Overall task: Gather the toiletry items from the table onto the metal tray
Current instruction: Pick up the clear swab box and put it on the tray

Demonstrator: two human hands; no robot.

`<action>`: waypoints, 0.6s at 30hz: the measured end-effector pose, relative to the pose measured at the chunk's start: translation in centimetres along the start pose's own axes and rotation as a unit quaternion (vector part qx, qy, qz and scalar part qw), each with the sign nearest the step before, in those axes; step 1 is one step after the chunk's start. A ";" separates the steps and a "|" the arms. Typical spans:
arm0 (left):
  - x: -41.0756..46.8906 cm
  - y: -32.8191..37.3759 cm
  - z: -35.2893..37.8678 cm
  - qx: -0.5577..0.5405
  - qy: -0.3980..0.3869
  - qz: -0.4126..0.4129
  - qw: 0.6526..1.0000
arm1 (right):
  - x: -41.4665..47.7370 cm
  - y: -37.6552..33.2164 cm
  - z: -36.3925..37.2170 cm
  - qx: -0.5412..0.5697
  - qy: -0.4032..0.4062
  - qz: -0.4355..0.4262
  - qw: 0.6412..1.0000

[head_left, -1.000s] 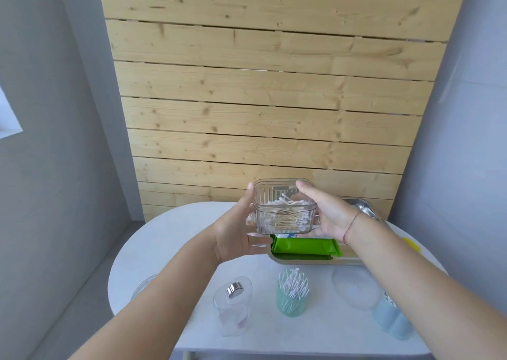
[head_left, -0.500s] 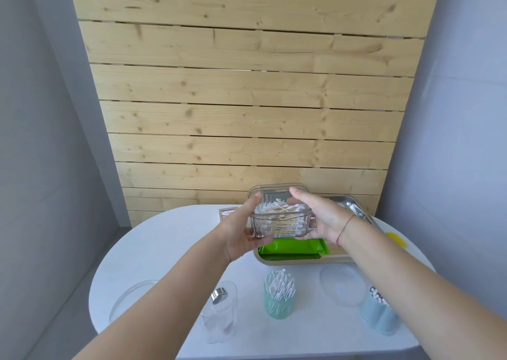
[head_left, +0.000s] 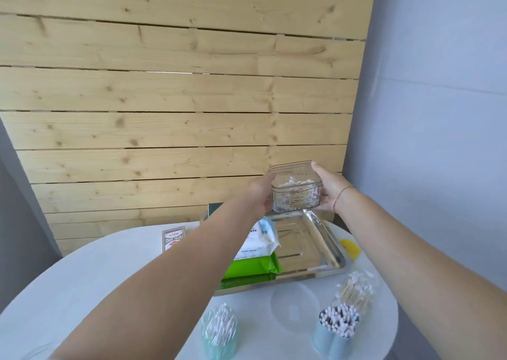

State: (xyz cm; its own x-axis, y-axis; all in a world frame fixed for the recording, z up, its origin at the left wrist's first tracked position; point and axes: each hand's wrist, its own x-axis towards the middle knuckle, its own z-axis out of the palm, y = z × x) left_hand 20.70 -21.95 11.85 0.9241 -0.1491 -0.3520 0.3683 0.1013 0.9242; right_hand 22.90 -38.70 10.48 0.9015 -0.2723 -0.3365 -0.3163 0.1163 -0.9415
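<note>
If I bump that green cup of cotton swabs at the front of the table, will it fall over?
Probably. The green cup looks taller than wide, so a high bump may tip it. It has no lid and the cotton swabs poke above its rim, so they would likely spill. Holding only swabs, it probably weighs little.

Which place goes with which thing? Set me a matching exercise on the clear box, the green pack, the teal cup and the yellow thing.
Things:
1. clear box
2. green pack
3. teal cup
4. yellow thing

Places:
A. on the table, right of the tray
B. held in the air by the left hand and right hand
C. lying in the tray
D. on the table, in front of the tray

Pairs: 1-B, 2-C, 3-D, 4-A
</note>
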 end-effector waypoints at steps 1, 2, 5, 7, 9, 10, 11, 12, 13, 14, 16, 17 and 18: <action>0.7 -0.2 0.4 -0.007 -0.007 -0.006 1.000 | 0.7 0.2 -0.2 0.004 0.005 0.001 1.000; 1.6 -0.4 0.9 -0.012 -0.011 -0.012 1.000 | 1.8 0.6 -0.7 0.012 0.004 0.005 1.000; 4.8 -1.5 1.8 -0.017 -0.013 -0.026 0.999 | 6.7 2.7 -1.6 0.000 0.020 0.013 1.000; 7.1 -2.3 2.5 0.003 -0.009 -0.034 0.999 | 10.8 4.7 -2.3 -0.018 0.022 0.021 0.999; 8.9 -2.8 2.7 0.014 0.002 -0.048 0.999 | 13.5 6.6 -2.4 -0.026 0.019 0.034 0.999; 9.8 -3.2 2.8 0.026 0.010 -0.059 0.998 | 15.0 7.8 -2.7 -0.030 0.016 0.046 0.998; 11.9 -4.0 2.7 0.041 0.015 -0.062 0.997 | 16.2 8.8 -2.7 -0.034 0.017 0.054 0.998; 13.0 -4.4 2.7 0.047 0.015 -0.067 0.997 | 17.6 9.7 -2.9 -0.036 0.017 0.052 0.998; 13.8 -4.6 2.8 0.055 0.012 -0.074 0.996 | 18.7 10.6 -2.8 -0.022 0.009 0.055 0.998; 13.4 -4.5 3.0 0.061 0.003 -0.084 0.995 | 18.7 11.0 -2.5 -0.006 -0.001 0.068 0.998; 11.0 -3.4 3.5 0.069 -0.005 -0.077 0.995 | 16.1 10.0 -1.0 0.014 -0.007 0.091 0.996; 10.3 -3.1 3.6 0.085 -0.003 -0.072 0.994 | 14.4 9.2 -0.1 0.017 -0.010 0.097 0.995; 10.3 -3.0 3.7 0.103 0.001 -0.069 0.992 | 13.8 8.8 0.3 0.018 -0.019 0.103 0.994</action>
State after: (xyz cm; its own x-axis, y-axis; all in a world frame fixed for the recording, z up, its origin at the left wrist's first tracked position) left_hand 28.71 -27.38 6.01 0.8663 -0.1459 -0.4778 0.4634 -0.1226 0.8776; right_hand 32.61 -41.11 -2.44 0.8294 -0.2029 -0.5204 -0.4851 0.2003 -0.8512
